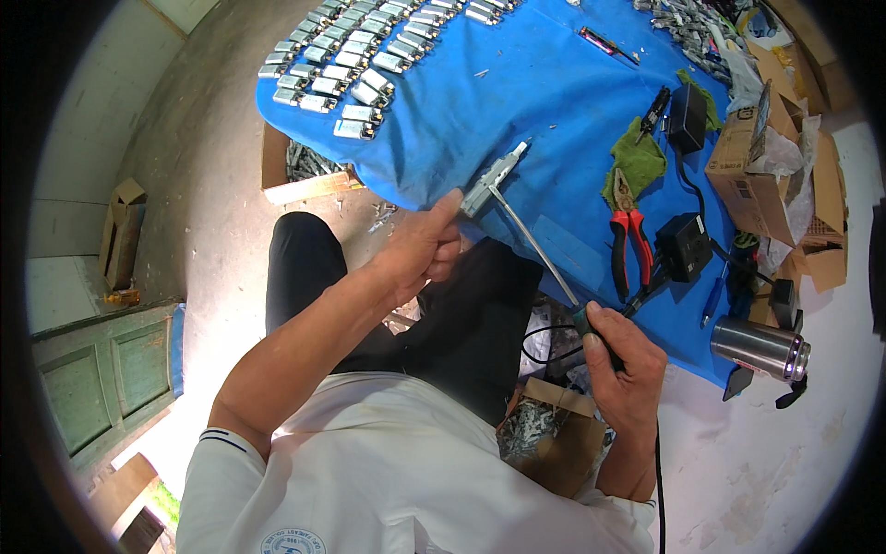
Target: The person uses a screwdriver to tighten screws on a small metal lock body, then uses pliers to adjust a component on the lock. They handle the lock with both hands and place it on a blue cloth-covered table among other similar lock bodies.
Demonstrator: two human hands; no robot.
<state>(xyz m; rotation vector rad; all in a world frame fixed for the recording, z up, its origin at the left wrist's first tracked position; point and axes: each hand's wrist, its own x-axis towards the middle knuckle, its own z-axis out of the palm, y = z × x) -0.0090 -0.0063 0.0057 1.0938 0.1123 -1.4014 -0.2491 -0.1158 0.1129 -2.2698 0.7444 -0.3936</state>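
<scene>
My left hand is closed on a small grey plastic device with a pale narrow tip, held over the near edge of the blue-covered table. In my right hand is a corded tool with a dark green handle and a long thin metal shaft. Its shaft slants up to the left, and the tip meets or nearly meets the device's side; whether they touch I cannot tell. Red-and-black pliers lie on the table just beyond my right hand, their jaws on a green cloth.
Rows of small silvery battery-like units cover the table's far left. At right are a black adapter, torn cardboard boxes and a steel flask. Boxes of small parts stand below the table, one at left and another beside my lap.
</scene>
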